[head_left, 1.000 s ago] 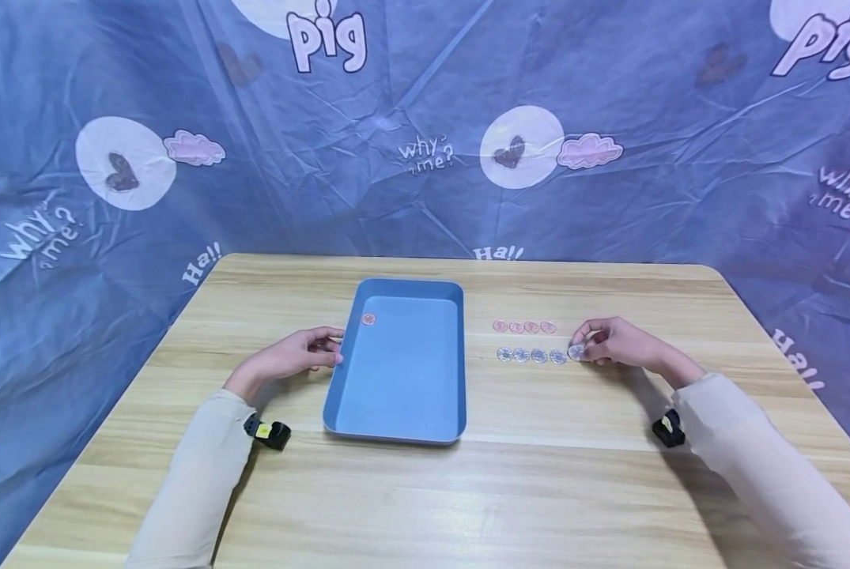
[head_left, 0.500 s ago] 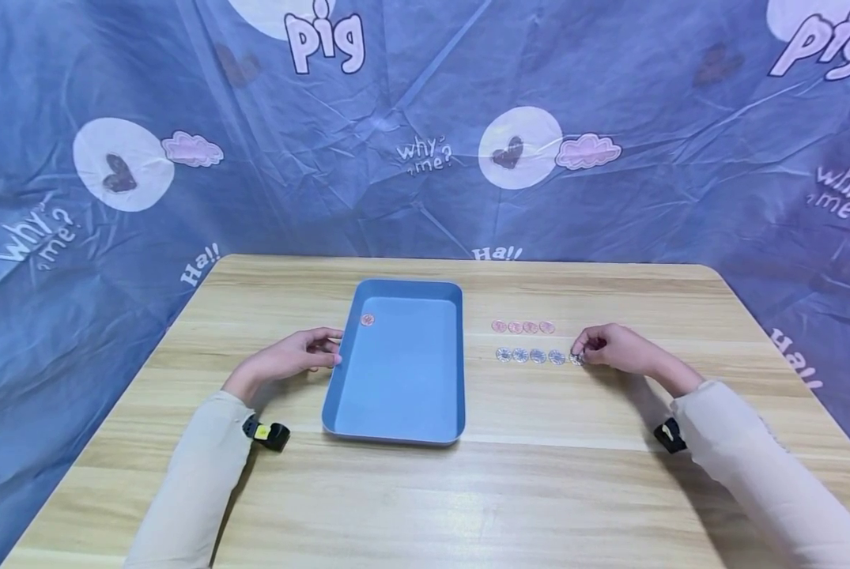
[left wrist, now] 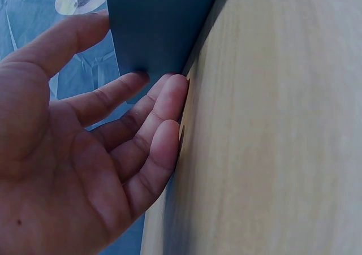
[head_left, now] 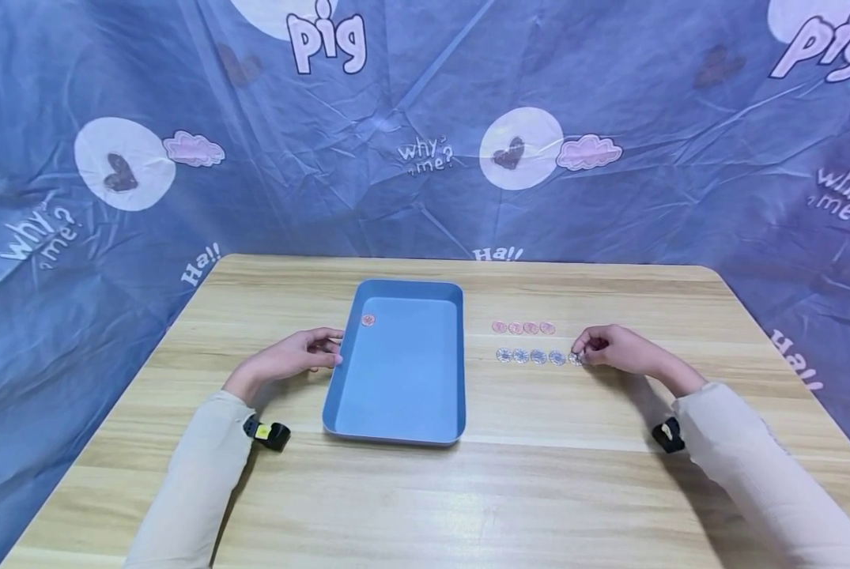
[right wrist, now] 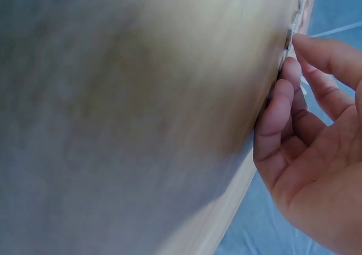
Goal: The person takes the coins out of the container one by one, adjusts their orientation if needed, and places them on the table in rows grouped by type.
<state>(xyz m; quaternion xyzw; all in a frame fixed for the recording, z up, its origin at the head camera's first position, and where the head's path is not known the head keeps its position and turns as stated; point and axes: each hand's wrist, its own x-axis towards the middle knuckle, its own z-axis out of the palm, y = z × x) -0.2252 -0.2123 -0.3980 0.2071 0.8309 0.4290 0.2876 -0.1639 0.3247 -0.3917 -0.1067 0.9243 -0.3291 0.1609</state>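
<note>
1. I judge the step in hand is picking a coin: my right hand [head_left: 613, 350] has curled fingers pinching the end silver coin [head_left: 576, 359], which lies on the table [head_left: 538, 490] at the right end of the silver row [head_left: 538, 356].
2. Next move, I judge: a clean lift off the wood, then a carry left to the tray [head_left: 402, 371].
3. My left hand [head_left: 292, 359] rests on the table, relaxed fingers touching the tray's left wall, holding nothing.
4. One pink coin [head_left: 368, 320] lies in the tray; the pink row [head_left: 523, 327] sits behind the silver.
</note>
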